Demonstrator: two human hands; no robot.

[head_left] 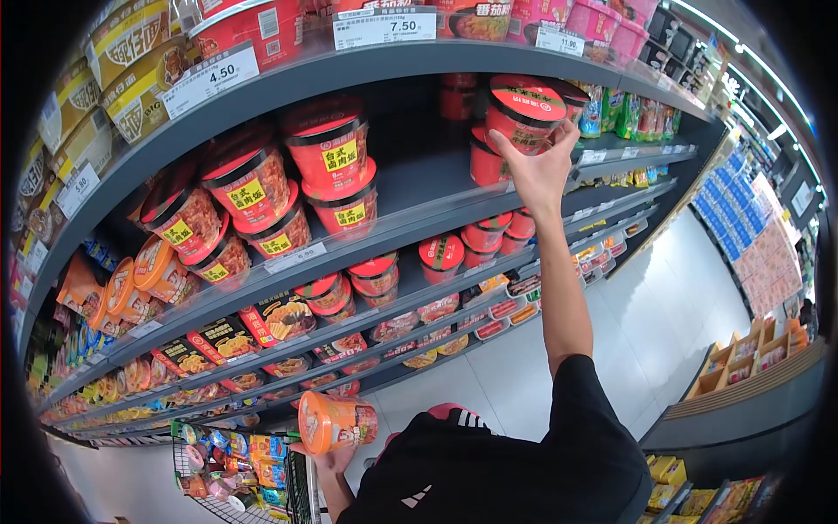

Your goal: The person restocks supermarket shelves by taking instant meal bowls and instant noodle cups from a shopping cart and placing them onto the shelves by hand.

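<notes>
My right hand [539, 170] is raised to the upper shelf, its thumb and fingers closed around a red instant-meal tub [522, 112] with a black rim. Directly beneath that tub stands another red tub [489, 163] on the shelf; whether the two touch I cannot tell. Low in front of my body, my left hand [330, 460] holds an orange instant-food tub [336, 423], tilted on its side, with the fingers partly hidden below it. To the left of my right hand, stacked red rice tubs [330, 157] with yellow labels line the same shelf.
A shopping cart [202, 489] full of packaged snacks stands at lower left. Price tags run along the curved shelf edge [288, 83] overhead. Lower shelves carry boxes [278, 316] and more tubs. A wooden display bin [742, 354] stands across the tiled aisle [650, 301].
</notes>
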